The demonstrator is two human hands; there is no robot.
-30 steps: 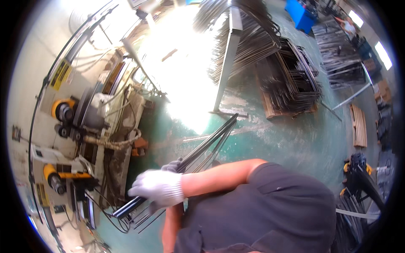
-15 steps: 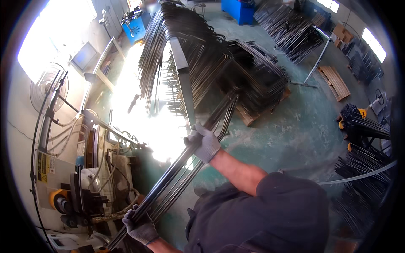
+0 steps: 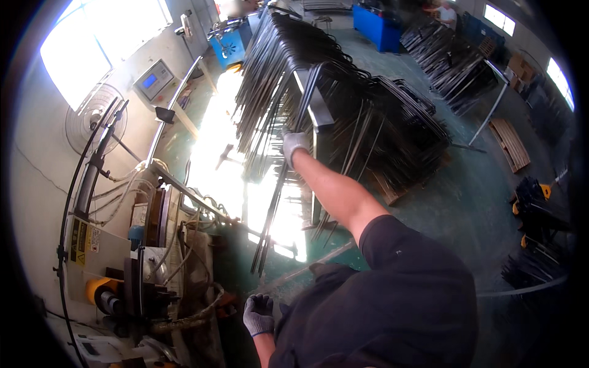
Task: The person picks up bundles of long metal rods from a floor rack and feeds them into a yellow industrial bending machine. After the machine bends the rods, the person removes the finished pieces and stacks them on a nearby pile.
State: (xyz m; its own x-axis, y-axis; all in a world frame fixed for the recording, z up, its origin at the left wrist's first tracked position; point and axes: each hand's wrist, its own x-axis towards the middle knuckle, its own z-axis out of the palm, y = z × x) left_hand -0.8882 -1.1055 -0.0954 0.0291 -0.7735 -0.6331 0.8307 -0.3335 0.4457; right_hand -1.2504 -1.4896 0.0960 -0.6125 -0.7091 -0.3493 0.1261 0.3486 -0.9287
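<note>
My right hand (image 3: pixel 296 149), in a pale work glove, is stretched out and closed around a few dark bent metal rods (image 3: pixel 276 211). Their bends lie over a grey metal beam (image 3: pixel 318 109), and their straight ends hang down toward the floor. Behind them, a dense row of similar bent rods (image 3: pixel 294 46) hangs side by side. Down by my body, my gloved left hand (image 3: pixel 258 315) has its fingers curled in and holds nothing, apart from the rods.
A machine with hoses and an orange-capped part (image 3: pixel 101 291) stands at the left, below a wall fan (image 3: pixel 95 119) and a control box (image 3: pixel 153 80). Stacked dark frames (image 3: pixel 411 132) sit right of the hanging rods. Farther right lies a wooden pallet (image 3: pixel 509 145). Another person (image 3: pixel 446 15) is far back.
The rods were held slanting in both hands; now they hang over the beam. My left hand has let go, and my right hand has reached farther forward.
</note>
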